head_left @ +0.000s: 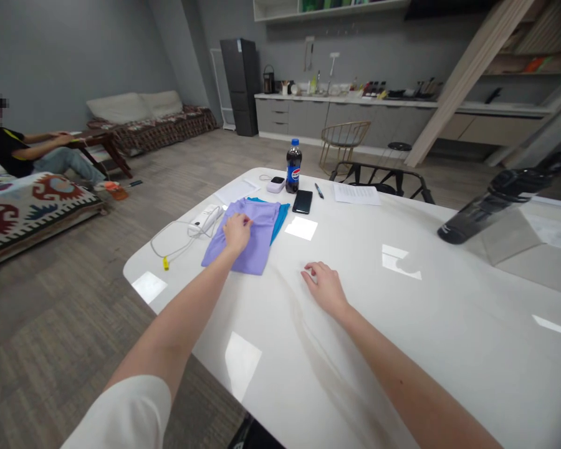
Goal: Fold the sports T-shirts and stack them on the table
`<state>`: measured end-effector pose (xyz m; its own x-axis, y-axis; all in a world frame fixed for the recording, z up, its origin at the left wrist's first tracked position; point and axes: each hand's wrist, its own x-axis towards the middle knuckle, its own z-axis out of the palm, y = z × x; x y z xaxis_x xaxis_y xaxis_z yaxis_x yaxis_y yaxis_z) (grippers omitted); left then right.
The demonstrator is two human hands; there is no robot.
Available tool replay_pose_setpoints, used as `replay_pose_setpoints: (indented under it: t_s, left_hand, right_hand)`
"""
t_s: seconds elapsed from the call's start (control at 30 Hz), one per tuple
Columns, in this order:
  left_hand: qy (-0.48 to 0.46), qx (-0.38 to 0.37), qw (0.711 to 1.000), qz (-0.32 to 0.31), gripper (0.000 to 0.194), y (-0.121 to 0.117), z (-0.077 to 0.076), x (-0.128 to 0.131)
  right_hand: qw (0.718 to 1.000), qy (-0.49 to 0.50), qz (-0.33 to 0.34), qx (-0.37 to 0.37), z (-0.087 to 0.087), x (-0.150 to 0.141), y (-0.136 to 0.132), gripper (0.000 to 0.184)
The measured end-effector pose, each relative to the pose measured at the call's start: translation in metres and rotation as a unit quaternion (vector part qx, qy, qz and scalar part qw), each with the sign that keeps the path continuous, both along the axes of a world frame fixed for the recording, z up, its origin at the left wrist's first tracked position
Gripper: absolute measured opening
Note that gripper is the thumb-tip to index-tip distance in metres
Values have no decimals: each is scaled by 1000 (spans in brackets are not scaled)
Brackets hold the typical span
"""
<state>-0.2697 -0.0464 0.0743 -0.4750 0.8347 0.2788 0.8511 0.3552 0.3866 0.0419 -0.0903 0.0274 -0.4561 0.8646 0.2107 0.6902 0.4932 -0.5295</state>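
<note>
A folded light-purple cloth [260, 248], perhaps a garment, lies on the left part of the white table [355, 349]. Under its right and far edges a blue folded cloth [281, 219] sticks out. My left hand [237, 233] rests on the purple cloth, its fingers bent together and apparently pinching the fabric, which creases beside them. Over the bare tabletop to the right, my right hand [326, 287] holds nothing; its fingers are loosely curled, with the thumb apart from them.
Left of the cloths lie a white power strip [206, 218] and cable. Beyond them stand a cola bottle [293, 167], a small case [275, 184], a phone [302, 202], a pen [318, 191] and papers [356, 194]. A dark tumbler [477, 215] is at right. A person [23, 146] sits far left.
</note>
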Motion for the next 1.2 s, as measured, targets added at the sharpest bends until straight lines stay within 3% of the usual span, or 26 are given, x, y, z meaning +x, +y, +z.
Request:
replay_pose_setpoints:
  t_s: [0.13, 0.23, 0.3, 0.37, 0.43, 0.47, 0.57, 0.67, 0.8, 0.97, 1.07, 1.2]
  left_hand:
    - [32, 50, 993, -97, 22, -48, 23, 40]
    - [13, 65, 975, -214, 24, -100, 32, 82]
    - [-18, 53, 944, -325, 24, -136, 31, 105]
    - [-46, 33, 901, -429, 23, -164, 26, 117]
    - [-53, 41, 899, -433, 23, -178, 16, 117]
    - [-47, 57, 919, -387, 24, -178, 11, 113]
    - [14, 75, 983, -169, 37, -159, -7, 101]
    - [98, -16, 992, -73, 57, -126, -21, 110]
    - [108, -130, 983, -66, 70, -94, -39, 161]
    - [89, -165, 976, -110, 73, -78, -60, 241]
    - [68, -177, 969, -156, 76, -62, -64, 284]
    - [37, -180, 957, -225, 79, -31, -57, 347]
  right_hand:
    - [995, 95, 9, -18, 22, -37, 18, 26]
    - [992, 117, 50, 1, 39, -52, 26, 62]
    - [992, 74, 104, 5, 45, -50, 24, 76]
    - [985, 6, 173, -20, 47, -38, 14, 65]
    - [971, -49, 228, -49, 46, -20, -5, 46]
    - [966, -66, 241, -58, 45, -10, -18, 38]
    - [964, -92, 241, -69, 44, 26, -60, 25]
    - [966, -104, 218, -96, 45, 72, -102, 27]
    - [972, -105, 153, -146, 45, 150, -153, 31]
    - [972, -126, 62, -186, 37, 237, -212, 31]
    - [973, -127, 22, -191, 35, 264, -238, 19]
    - [976, -125, -21, -179, 36, 280, -257, 14]
